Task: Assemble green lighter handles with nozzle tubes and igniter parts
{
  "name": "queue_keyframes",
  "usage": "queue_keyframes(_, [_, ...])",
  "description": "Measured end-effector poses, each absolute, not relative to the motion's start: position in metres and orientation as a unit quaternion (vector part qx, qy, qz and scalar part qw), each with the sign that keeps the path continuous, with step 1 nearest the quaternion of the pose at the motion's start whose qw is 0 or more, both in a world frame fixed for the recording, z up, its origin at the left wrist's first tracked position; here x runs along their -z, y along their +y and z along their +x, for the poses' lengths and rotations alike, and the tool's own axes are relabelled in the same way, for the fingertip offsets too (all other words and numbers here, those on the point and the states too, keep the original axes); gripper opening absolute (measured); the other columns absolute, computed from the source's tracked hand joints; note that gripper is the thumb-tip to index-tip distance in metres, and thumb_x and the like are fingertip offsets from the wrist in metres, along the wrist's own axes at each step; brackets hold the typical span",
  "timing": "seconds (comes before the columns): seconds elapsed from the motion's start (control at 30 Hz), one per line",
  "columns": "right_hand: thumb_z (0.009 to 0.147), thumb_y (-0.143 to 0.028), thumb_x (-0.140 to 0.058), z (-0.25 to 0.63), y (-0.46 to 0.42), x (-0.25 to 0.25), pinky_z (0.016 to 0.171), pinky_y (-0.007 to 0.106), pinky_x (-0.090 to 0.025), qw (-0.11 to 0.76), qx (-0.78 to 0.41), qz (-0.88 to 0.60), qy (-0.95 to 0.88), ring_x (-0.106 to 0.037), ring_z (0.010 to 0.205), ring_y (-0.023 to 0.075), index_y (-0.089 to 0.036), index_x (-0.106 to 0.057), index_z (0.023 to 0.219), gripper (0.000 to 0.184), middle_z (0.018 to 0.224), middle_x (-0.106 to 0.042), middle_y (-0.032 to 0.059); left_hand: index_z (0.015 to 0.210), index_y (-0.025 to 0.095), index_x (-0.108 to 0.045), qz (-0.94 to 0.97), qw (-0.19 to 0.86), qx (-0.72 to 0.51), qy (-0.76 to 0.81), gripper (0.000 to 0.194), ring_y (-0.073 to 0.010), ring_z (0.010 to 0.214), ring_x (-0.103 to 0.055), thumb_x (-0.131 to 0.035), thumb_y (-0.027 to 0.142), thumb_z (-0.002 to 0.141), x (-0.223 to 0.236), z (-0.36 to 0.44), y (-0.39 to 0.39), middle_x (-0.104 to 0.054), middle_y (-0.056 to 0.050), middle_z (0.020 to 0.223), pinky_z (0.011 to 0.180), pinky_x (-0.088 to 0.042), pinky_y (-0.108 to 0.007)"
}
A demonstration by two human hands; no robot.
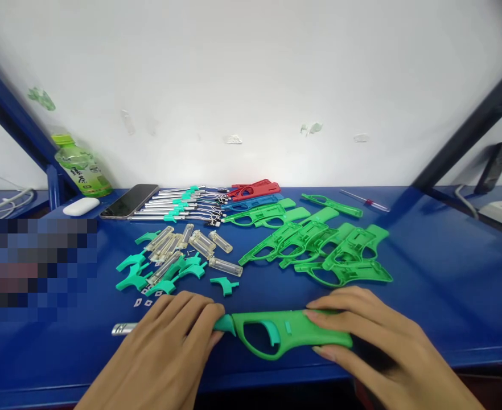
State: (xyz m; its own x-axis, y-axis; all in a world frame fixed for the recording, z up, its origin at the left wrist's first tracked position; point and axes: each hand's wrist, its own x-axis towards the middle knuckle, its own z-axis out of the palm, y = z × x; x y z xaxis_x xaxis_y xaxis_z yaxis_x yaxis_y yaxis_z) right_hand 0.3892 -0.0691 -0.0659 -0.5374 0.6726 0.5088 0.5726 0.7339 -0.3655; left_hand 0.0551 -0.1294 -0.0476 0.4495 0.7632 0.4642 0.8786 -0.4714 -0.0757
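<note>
A green plastic lighter body (285, 336) with a teal trigger lies on the blue table (447, 296) near the front edge. My right hand (370, 336) grips its handle end, fingers over the top and thumb beneath. My left hand (178, 336) is closed on its teal nose end, and a metal tube (123, 328) sticks out to the left of that hand.
Behind lie a heap of green shell halves (332, 250), teal triggers (135, 273), clear tubes (204, 245) and metal rods (169, 208). Red shells (255, 189), a phone (129, 201), a white case (81, 206), a green bottle (82, 166) and a screwdriver (364, 200) sit farther back.
</note>
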Motion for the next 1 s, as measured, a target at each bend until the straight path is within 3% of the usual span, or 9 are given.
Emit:
queue_keyframes(0.13, [0.104, -0.04, -0.075, 0.392, -0.07, 0.063, 0.088, 0.022, -0.069, 0.318, -0.071, -0.362, -0.873, -0.084, 0.109, 0.0178, -0.042, -0.075, 0.141, 0.037, 0.129, -0.081, -0.0006, 0.138, 0.024, -0.062, -0.838, 0.15, 0.227, -0.473, 0.029, -0.0224, 0.104, -0.077, -0.044, 0.022, 0.115, 0.045, 0.055, -0.128, -0.08, -0.003, 0.118, 0.1, -0.054, -0.037])
queue_keyframes(0.3, [0.104, -0.038, -0.074, 0.401, -0.073, 0.073, 0.105, 0.034, -0.067, 0.324, -0.037, -0.355, -0.876, -0.082, 0.12, 0.025, -0.042, -0.071, 0.151, 0.047, 0.137, -0.082, -0.001, 0.155, 0.022, -0.057, -0.857, 0.167, 0.226, -0.432, 0.051, -0.0217, 0.117, -0.073, -0.049, 0.005, 0.107, 0.05, 0.049, -0.127, -0.079, -0.003, 0.128, 0.111, -0.051, -0.034])
queue_keyframes(0.4, [0.105, -0.036, -0.072, 0.406, -0.076, 0.078, 0.111, 0.039, -0.063, 0.322, -0.02, -0.357, -0.877, -0.08, 0.126, 0.0262, -0.043, -0.068, 0.154, 0.051, 0.142, -0.08, -0.0029, 0.152, 0.021, -0.056, -0.854, 0.183, 0.208, -0.44, 0.05, -0.0222, 0.117, -0.074, -0.048, 0.003, 0.106, 0.052, 0.053, -0.131, -0.08, -0.002, 0.128, 0.115, -0.047, -0.036])
queue_keyframes(0.5, [0.104, -0.03, -0.071, 0.408, -0.077, 0.08, 0.112, 0.035, -0.061, 0.324, -0.009, -0.346, -0.881, -0.078, 0.129, 0.0251, -0.044, -0.064, 0.158, 0.056, 0.144, -0.079, -0.0051, 0.148, 0.019, -0.054, -0.841, 0.184, 0.219, -0.459, 0.049, -0.0229, 0.116, -0.075, -0.043, 0.002, 0.104, 0.048, 0.063, -0.134, -0.081, -0.002, 0.126, 0.116, -0.045, -0.04])
queue_keyframes(0.63, [0.104, -0.027, -0.072, 0.408, -0.076, 0.077, 0.112, 0.037, -0.062, 0.329, -0.006, -0.336, -0.883, -0.077, 0.131, 0.027, -0.044, -0.059, 0.162, 0.062, 0.147, -0.077, -0.0046, 0.143, 0.015, -0.056, -0.848, 0.199, 0.233, -0.432, 0.043, -0.0238, 0.104, -0.079, -0.043, 0.004, 0.103, 0.039, 0.071, -0.13, -0.083, -0.005, 0.114, 0.1, -0.058, -0.039])
queue_keyframes(0.77, [0.104, -0.025, -0.072, 0.408, -0.076, 0.078, 0.109, 0.037, -0.065, 0.349, -0.009, -0.322, -0.88, -0.079, 0.127, 0.0277, -0.042, -0.063, 0.159, 0.058, 0.142, -0.079, -0.0027, 0.137, 0.016, -0.062, -0.853, 0.201, 0.246, -0.413, 0.046, -0.0214, 0.091, -0.08, -0.047, -0.002, 0.098, 0.039, 0.07, -0.121, -0.084, -0.004, 0.111, 0.084, -0.061, -0.033])
queue_keyframes(1.0, [0.105, -0.04, -0.069, 0.41, -0.081, 0.082, 0.1, 0.04, -0.069, 0.327, 0.019, -0.38, -0.865, -0.08, 0.124, 0.0307, -0.044, -0.072, 0.15, 0.045, 0.14, -0.08, -0.0033, 0.145, 0.015, -0.063, -0.856, 0.216, 0.243, -0.401, 0.053, -0.0174, 0.102, -0.081, -0.049, -0.004, 0.098, 0.049, 0.062, -0.125, -0.085, -0.003, 0.12, 0.1, -0.059, -0.028])
